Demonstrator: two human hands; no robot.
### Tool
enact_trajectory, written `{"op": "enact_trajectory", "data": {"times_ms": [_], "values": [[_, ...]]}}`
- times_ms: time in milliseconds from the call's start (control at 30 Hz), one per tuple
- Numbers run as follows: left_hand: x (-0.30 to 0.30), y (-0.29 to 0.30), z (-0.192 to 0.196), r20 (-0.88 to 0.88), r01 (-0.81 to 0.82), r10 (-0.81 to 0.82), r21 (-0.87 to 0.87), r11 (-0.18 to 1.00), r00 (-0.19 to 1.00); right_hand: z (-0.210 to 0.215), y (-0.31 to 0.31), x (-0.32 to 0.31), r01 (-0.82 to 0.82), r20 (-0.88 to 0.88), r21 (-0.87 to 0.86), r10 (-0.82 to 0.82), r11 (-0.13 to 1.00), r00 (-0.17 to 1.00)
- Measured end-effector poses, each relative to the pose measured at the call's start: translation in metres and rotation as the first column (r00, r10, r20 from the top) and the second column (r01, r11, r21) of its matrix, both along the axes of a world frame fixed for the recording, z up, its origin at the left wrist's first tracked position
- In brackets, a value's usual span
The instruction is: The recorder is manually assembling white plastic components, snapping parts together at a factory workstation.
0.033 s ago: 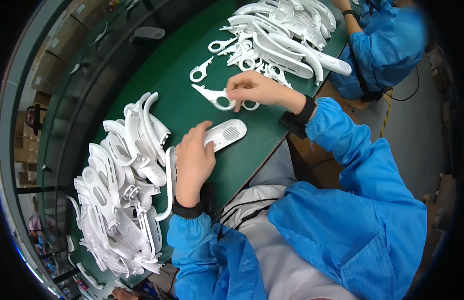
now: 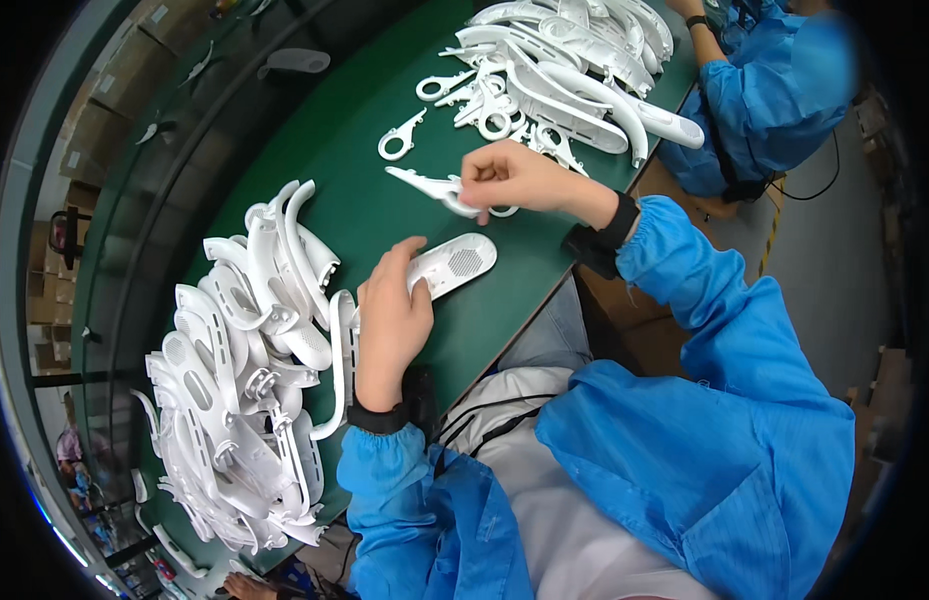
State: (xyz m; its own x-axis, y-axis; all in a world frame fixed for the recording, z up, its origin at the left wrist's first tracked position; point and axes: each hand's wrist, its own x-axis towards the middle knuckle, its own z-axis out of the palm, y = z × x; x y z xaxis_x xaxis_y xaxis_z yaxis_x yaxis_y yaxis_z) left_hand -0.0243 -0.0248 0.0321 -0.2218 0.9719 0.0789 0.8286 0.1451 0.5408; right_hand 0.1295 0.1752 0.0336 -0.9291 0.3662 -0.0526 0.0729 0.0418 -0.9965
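A long white plastic shell (image 2: pixel 454 264) with a rounded end and a patch of small holes lies under my left hand (image 2: pixel 392 315). The fingers and thumb of that hand close around its nearer part and hide it. Above and to the right, my right hand (image 2: pixel 514 180) pinches a white ring-shaped plastic bracket (image 2: pixel 424 184) with a pointed tail. The tail points left, and my fingers cover part of the ring. Another white ring piece (image 2: pixel 503 211) shows partly below the right hand.
A large heap of white shells (image 2: pixel 234 390) covers the table's left side. Beyond my right hand lie several ring brackets (image 2: pixel 492 108) beside another shell pile (image 2: pixel 574 60). One ring bracket (image 2: pixel 399 136) lies apart on the green table (image 2: pixel 354 130). A co-worker in blue (image 2: pixel 774 110) sits at the right.
My right hand has shifted slightly right, and the bracket in it has tilted so its ring shows narrower. My left hand and the shell have moved very slightly.
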Motion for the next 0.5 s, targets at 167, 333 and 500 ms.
{"op": "enact_trajectory", "data": {"times_ms": [167,333,500], "values": [[0.013,0.004,-0.002,0.543,-0.265,0.200,0.042,0.963,0.815,-0.014,-0.011,0.008,-0.212,0.122,0.284,0.184,0.935,0.975],[0.014,0.006,0.001,0.196,-0.088,0.064,0.120,0.989,0.978,-0.006,-0.011,0.011,-0.222,0.216,0.318,0.157,0.922,0.964],[0.023,0.010,-0.008,-0.033,-0.068,0.072,0.103,0.992,0.997,-0.010,-0.007,0.008,-0.285,0.202,0.287,0.233,0.914,0.951]]}}
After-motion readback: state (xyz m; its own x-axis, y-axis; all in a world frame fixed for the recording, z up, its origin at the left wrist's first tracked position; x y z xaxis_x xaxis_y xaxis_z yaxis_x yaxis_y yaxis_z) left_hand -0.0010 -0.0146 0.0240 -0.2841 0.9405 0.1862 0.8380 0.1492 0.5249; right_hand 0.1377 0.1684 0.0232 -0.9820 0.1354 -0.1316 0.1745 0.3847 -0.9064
